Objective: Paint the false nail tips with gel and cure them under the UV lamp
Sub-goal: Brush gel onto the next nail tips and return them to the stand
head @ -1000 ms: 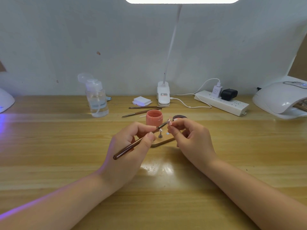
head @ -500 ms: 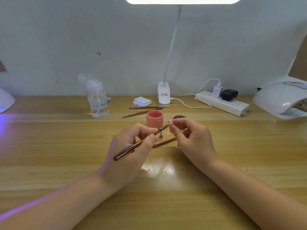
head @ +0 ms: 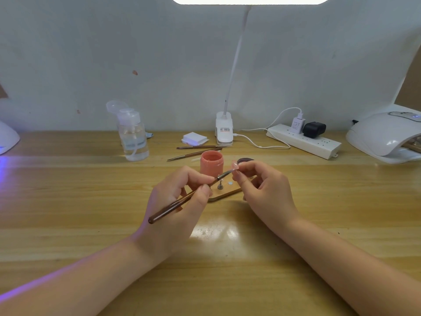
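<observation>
Little has shifted since the earlier frames: both hands stay raised over the wooden tabletop (head: 68, 201), and the brush tip has crept slightly further onto the nail tip.

Head view: the left hand (head: 175, 206) has its grip closed round a slim dark-brown gel brush (head: 182, 200), thumb and fingers pinching it near the metal ferrule, bristles touching the small translucent pink false nail tip (head: 234, 165). The right hand (head: 266, 190) pinches that tip between thumb and forefinger, just near of the open coral-pink gel jar (head: 211, 164) and its dark lid (head: 245, 160). Below the hands lies a small tan wooden board (head: 225, 193) carrying a little metal stand (head: 220, 185) and a pale round dot; what the dot is I cannot tell. Far right sits the white domed UV lamp (head: 385, 135); something lies inside its mouth, too dim to identify. Far left stands a clear pump bottle (head: 133, 135).

As a judgement, painting is under way on this one tip; curing it under the lamp has not yet been done, and how many tips remain is not shown.
</observation>
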The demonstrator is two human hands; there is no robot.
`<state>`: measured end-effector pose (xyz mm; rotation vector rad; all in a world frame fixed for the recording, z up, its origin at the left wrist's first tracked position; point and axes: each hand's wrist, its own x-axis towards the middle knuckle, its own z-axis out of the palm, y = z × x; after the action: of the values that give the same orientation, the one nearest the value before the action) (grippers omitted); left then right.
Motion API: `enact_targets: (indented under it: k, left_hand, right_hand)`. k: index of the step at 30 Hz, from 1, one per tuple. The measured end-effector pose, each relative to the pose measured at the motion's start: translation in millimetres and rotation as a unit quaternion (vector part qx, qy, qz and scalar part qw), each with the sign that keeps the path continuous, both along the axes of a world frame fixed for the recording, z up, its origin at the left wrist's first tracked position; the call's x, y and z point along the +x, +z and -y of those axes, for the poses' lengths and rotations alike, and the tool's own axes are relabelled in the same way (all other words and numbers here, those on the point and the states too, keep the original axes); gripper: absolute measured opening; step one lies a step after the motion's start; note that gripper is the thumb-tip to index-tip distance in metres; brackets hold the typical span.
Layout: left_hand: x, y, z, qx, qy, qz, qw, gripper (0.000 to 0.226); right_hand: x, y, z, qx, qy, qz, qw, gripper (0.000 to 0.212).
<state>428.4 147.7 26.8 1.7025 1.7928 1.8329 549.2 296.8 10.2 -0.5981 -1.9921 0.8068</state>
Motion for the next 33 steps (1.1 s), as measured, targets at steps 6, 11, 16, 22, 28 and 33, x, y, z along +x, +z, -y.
enact_targets:
  k: [6,11,16,22,28,33]
  left_hand:
    - [1.0,0.4,0.1,-0.011,0.001,-0.006,1.0,0.012]
    - [3.1,3.6,0.8,0.026,0.008,0.019,0.999,0.011]
    - [4.4,15.4,2.6,0.057,-0.01,0.069,0.996,0.012]
    - [7.8,20.7,3.3,0.053,-0.032,0.07,0.996,0.019]
    - [7.1,17.5,3.5,0.027,-0.042,0.077,0.996,0.011]
    - [-1.3,27.8,-0.1,0.029,0.02,0.071,0.997,0.011]
  right_hand:
    - [0.0,1.2,-1.2,0.022,-0.013,-0.003,1.0,0.008]
    - [-0.3,15.2,-2.7,0.108,-0.036,-0.033,0.993,0.01]
    - [0.6,23.7,-5.1,0.105,-0.05,-0.065,0.991,0.008]
    - [-0.4,23.2,-4.9,0.113,-0.038,-0.056,0.991,0.01]
    - [0.0,21.7,-4.6,0.116,-0.03,-0.049,0.992,0.009]
    - [-1.4,17.2,-7.8,0.122,-0.038,-0.055,0.99,0.011]
